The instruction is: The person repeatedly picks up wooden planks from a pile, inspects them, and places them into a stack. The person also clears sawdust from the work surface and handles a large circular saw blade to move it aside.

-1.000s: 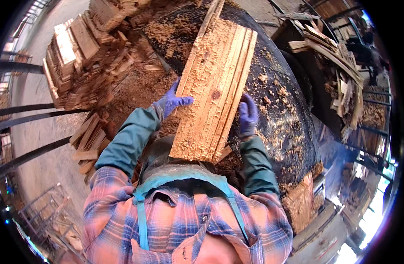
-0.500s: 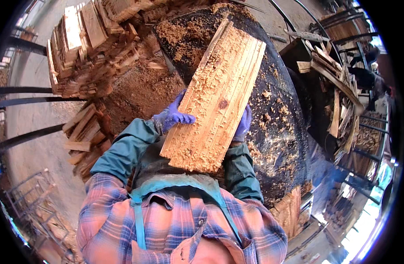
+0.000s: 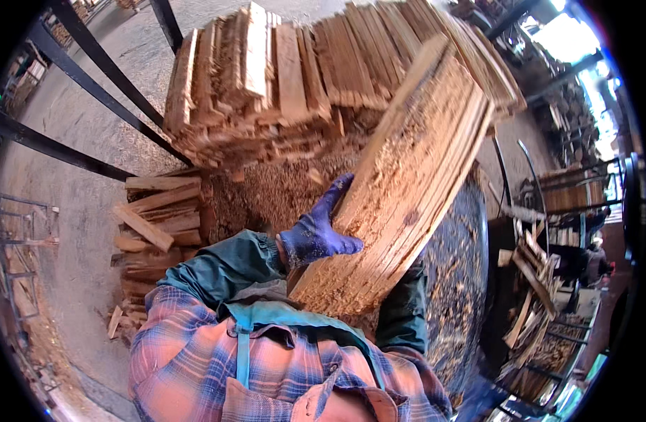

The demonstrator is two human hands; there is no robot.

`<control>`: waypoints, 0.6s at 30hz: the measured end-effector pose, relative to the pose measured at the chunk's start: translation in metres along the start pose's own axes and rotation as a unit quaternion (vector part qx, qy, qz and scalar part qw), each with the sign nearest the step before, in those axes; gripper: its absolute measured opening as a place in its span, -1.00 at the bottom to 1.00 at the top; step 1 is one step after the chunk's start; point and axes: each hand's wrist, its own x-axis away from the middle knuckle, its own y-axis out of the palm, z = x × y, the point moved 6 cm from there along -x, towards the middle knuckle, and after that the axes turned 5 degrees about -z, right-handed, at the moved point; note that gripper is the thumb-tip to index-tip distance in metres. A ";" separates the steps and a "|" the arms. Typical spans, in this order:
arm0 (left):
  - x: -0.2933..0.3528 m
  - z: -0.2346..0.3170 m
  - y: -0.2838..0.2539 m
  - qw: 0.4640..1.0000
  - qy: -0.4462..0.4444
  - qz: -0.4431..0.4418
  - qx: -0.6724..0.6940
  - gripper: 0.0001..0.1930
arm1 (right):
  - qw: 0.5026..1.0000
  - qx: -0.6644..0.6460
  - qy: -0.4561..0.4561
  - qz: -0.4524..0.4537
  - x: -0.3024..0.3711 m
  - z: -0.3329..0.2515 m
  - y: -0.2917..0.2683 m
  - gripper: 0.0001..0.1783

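My left hand (image 3: pixel 316 233), in a purple glove dusted with sawdust, grips the left edge of a thick, rough wooden board (image 3: pixel 414 190). Its thumb and fingers are spread along that edge. Loose sawdust clings to the board's upper face, and a dark knot shows near its right side. The board is raised in front of my chest, tilted, with its far end up and to the right. My right forearm (image 3: pixel 406 309), in a dark green sleeve, runs up behind the board's lower right side; the right hand itself is hidden there.
A large stack of boards (image 3: pixel 288 70) stands beyond. Split wood pieces (image 3: pixel 157 218) are piled at the left beside black metal bars (image 3: pixel 91 77). A dark, sawdust-strewn surface (image 3: pixel 450 281) lies at the right, with wood scraps (image 3: pixel 530 274) further right. A person (image 3: pixel 596 264) is in the background.
My view and body have turned left, bringing the board stack more into front. The board has swung away from the dark surface toward the stack and tilted onto its edge. My right hand has become hidden.
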 end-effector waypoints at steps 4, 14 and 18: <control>-0.053 0.018 -0.097 0.962 0.026 -0.019 0.273 0.01 | 0.993 0.096 -0.009 -0.067 -0.125 -0.023 0.112 -0.41; -0.063 -0.039 -0.381 0.951 -0.155 0.191 0.188 -0.05 | 0.707 0.706 0.006 0.041 -0.328 0.128 0.145 -0.34; 0.004 -0.008 -0.350 0.980 -0.046 0.181 -0.067 0.05 | 0.686 0.713 -0.122 -0.081 -0.354 0.076 0.041 -0.55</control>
